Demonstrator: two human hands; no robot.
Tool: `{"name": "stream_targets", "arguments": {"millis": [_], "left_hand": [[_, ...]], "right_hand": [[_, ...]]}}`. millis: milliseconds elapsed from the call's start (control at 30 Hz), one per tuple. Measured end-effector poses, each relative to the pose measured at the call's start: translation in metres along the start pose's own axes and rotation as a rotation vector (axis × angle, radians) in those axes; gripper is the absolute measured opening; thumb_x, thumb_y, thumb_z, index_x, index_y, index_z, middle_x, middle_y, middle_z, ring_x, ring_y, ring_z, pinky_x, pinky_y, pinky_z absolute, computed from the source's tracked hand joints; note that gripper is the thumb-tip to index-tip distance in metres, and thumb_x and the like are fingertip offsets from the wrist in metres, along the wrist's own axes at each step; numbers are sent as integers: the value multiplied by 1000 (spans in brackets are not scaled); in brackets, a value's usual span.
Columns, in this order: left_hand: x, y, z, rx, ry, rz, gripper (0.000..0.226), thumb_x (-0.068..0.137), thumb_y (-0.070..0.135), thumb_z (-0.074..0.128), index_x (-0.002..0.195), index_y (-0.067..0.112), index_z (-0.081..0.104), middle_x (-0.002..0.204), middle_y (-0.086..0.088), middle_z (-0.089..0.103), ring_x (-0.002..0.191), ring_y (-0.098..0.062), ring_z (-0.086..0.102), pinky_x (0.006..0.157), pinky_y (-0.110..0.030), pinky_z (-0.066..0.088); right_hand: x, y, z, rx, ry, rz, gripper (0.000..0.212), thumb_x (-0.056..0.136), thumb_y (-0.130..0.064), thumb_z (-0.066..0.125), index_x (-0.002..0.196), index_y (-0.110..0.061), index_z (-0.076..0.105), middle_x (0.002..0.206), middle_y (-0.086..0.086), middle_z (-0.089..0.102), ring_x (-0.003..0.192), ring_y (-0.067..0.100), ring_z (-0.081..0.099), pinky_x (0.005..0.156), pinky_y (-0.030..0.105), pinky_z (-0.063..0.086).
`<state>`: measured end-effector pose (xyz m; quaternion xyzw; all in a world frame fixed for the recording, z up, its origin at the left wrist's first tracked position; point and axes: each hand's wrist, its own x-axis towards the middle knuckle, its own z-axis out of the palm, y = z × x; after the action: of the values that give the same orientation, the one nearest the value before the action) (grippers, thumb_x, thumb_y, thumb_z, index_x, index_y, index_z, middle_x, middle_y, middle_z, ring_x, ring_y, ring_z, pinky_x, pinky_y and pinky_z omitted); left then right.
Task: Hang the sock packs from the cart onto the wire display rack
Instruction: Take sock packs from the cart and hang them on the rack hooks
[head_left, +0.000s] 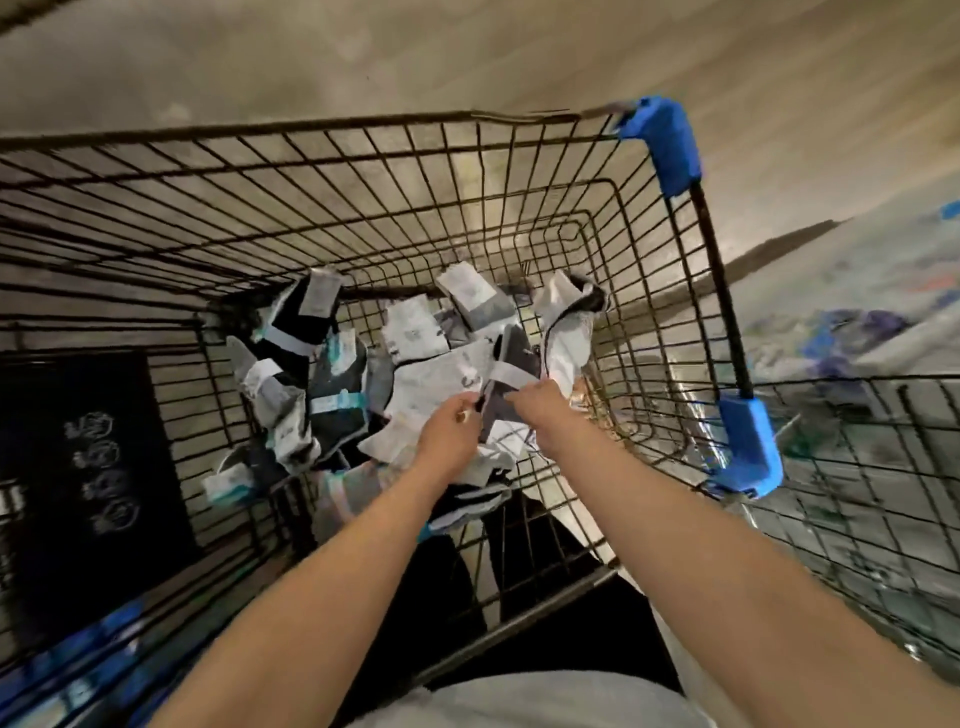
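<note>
View from the head camera, looking down into a wire cart (519, 156) with blue corner guards (662, 145). Nearest the viewer, two bare forearms reach forward and slightly left over the near rim into the basket. The left hand (451, 436) and the right hand (540, 410) meet just above the middle of the load, almost touching, each with its fingers drawn in around the same item: a white-and-dark sock pack (452, 387) crossed by a pale paper band. The left hand appears to pinch the pack's lower edge between thumb and fingers; the right hand closes on the band's end just beside it. Motion blur makes the exact finger placement uncertain.

The held pack lies directly ahead of both hands, its long axis running roughly from lower left to upper right, so the far end points away toward the cart's front wall. Neither hand is clearly nearer; both sit at the pack's near end.

Beyond and to either side, the remaining sock packs (311, 374) lie loose and overlapping on the basket floor, one white pair (566, 332) leaning against the right wall. A second wire basket (857, 467) stands at the right. No display rack can be made out, so the lift must be followed by a turn away from the cart.
</note>
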<state>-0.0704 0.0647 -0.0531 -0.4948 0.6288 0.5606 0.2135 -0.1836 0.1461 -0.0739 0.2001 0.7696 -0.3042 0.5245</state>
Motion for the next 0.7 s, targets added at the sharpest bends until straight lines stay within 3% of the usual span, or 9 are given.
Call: {"name": "stream_targets", "arguments": {"millis": [100,167,233,300,400,467,533,633,700], "left_hand": [[6,-3,5,16,6,-28,38,99,27,55,136,20,56,131,-2,61,120,-23,57,98,-32,44],[11,-9,8,48,-29,-25,39,96,30,57,134,24,56,127,-4,64,118,-27,59,101,-40,46],[19,-17,10,62,-49,0,32,87,31,55,117,40,60,117,0,69,110,-27,63,99,-44,49],[18,-14,9,2,-41,23,29,84,26,53,104,46,57,109,5,69,104,-22,65,95,-42,51],[4,3,0,-263,12,17,27,99,16,53,119,34,54,110,14,63,100,-11,62,83,-30,52],[-2,9,-5,-426,31,24,24,102,21,51,123,32,56,115,11,63,103,-13,61,87,-33,53],[-14,17,-10,-568,8,10,16,105,26,47,115,29,59,115,2,65,101,-17,62,94,-38,51],[-31,25,-12,-679,-42,37,12,103,24,52,109,33,58,117,2,67,107,-19,65,97,-35,53],[-40,29,-15,-651,-27,111,25,97,21,63,114,38,55,120,4,68,113,-19,65,97,-37,54]], "right_hand": [[9,8,16,-31,-36,22,92,78,-10,78,150,-3,21,138,9,47,130,32,49,109,45,46],[14,13,23,-27,30,1,104,80,-11,77,157,-17,6,145,14,45,129,35,49,110,48,44],[15,15,20,-29,130,-31,91,81,-10,72,151,-30,17,136,18,54,116,36,57,104,48,50],[9,12,13,22,161,-116,68,87,-2,63,141,-27,30,127,16,59,107,31,60,98,47,54],[-10,-6,-2,126,154,-181,55,94,-1,58,138,-27,38,122,11,61,105,29,63,94,49,57],[-23,-24,-12,319,136,-205,49,99,-3,54,138,-28,38,115,10,62,103,29,66,86,49,61],[-37,-36,-18,522,79,-173,42,102,-6,51,133,-30,38,111,10,63,101,29,69,81,49,62],[-52,-43,-19,627,89,-142,33,102,-11,53,125,-32,41,112,11,64,103,31,70,88,56,59],[-61,-43,-16,707,91,-111,32,102,-9,53,125,-29,41,112,13,63,105,32,69,88,55,59]]}}
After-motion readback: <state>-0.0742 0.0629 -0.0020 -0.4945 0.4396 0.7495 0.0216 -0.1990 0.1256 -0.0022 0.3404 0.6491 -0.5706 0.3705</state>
